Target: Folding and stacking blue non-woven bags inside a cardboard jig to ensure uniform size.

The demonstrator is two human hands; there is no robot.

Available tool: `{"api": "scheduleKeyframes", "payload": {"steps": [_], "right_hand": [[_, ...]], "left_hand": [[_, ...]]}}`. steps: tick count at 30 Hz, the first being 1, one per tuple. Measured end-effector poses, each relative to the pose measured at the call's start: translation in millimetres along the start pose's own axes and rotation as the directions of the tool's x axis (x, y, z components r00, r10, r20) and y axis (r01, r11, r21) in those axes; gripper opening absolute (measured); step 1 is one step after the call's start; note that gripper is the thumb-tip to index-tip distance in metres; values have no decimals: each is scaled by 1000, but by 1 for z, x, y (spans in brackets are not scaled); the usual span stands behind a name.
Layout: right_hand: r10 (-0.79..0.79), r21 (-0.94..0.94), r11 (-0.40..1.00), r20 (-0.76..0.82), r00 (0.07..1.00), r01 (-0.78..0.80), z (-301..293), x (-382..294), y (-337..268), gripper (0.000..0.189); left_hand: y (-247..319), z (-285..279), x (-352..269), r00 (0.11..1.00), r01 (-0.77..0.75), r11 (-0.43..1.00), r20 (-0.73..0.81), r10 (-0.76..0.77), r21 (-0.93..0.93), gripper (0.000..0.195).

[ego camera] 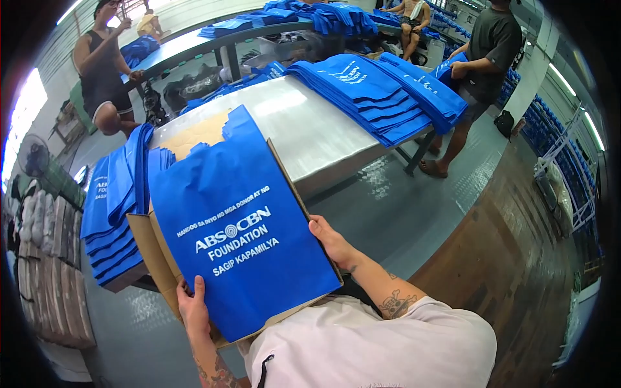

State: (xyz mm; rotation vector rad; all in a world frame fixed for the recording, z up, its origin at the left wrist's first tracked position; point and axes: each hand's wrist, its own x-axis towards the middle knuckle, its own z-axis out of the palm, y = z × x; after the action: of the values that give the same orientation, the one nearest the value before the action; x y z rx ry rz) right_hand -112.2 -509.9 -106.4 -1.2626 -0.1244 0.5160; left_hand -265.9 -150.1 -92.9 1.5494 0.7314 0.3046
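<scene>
A blue fabric bag [233, 271] with white print lies flat over a shallow cardboard box [153, 247], its far edge cut in notches. The box's near end is close to my torso, and its far part overlaps a metal-topped table [291, 126]. My left hand [195, 303] grips the near left side, thumb up along the bag's edge. On the opposite side, my right hand [335, 242] holds the box's right edge, thumb at the rim. The bag hides whatever the box contains.
Stacked blue bags hang over the table's left end [109, 194] and right end [359, 92]. A person [490, 58] stands at the right holding blue bags; another person [99, 63] is at the left. Behind, more bags lie on a long table [182, 46]. A fan [36, 155] stands left.
</scene>
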Motion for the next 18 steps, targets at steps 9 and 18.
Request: {"api": "scheduleKeyframes", "payload": {"steps": [9,18], "right_hand": [[-8,103,995,-23,1000,11,-6,-8,6,59],[-29,58,998,15,999,28,0,-7,2,66]], "left_hand": [[-4,4,-5,999,25,992,23,-28,127,87],[7,-1,-20,999,36,995,-7,-35,97,93]]}}
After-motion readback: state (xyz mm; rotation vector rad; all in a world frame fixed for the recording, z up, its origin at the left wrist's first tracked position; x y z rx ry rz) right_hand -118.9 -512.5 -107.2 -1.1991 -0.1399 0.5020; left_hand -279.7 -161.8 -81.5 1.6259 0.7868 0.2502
